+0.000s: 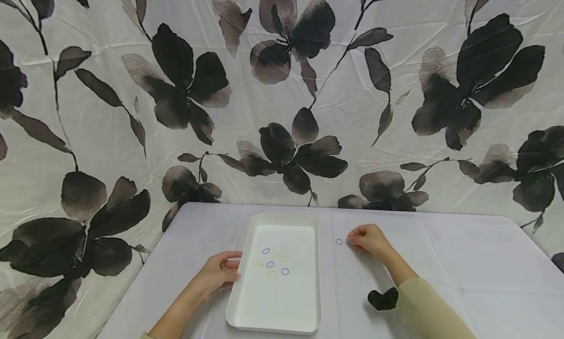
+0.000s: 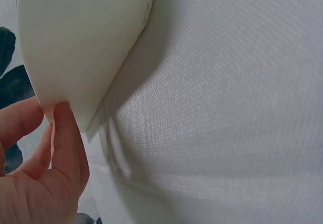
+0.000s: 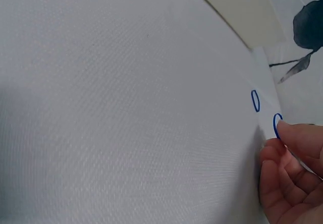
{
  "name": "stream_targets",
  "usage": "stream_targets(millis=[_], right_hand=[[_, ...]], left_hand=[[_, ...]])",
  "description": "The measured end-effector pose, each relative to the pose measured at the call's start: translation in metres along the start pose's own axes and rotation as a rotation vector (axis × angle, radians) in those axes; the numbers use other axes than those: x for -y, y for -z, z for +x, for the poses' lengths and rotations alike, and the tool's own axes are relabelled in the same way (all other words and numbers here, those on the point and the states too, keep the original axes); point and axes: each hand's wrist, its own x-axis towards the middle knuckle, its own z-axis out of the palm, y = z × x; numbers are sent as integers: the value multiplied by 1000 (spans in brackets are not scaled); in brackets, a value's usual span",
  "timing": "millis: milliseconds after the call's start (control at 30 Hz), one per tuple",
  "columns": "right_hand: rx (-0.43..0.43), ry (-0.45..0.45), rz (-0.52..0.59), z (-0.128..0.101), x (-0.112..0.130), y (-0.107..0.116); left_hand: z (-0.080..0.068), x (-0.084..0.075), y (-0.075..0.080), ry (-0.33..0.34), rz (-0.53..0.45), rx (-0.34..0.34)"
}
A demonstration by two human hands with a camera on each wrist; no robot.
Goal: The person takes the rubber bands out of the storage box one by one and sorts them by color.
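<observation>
My left hand (image 1: 216, 274) grips the left rim of a white rectangular tray (image 1: 238, 300); the left wrist view shows the thumb and fingers at the tray's edge (image 2: 75, 47). Inside the tray lie three blue rings and several pale yellow rings, spread about its middle. To the right of the tray, my right hand (image 1: 369, 238) pinches a thin blue ring (image 3: 274, 125) between thumb and fingertips, close over the table. Just left of those fingers, another blue ring (image 3: 253, 101) lies flat on the cloth.
A white cloth covers the table (image 1: 462, 260). Behind it hangs a white curtain (image 1: 352, 108) with dark flowers. Beside the right forearm is a black object (image 1: 382, 300), near the sleeve (image 1: 429, 304).
</observation>
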Motion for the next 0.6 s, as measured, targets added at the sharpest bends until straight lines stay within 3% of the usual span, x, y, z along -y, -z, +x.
stream_targets(millis=[600], right_hand=[[-99, -53, -65, 6, -5, -7]], left_hand=[[0, -2, -2, 17, 10, -13]])
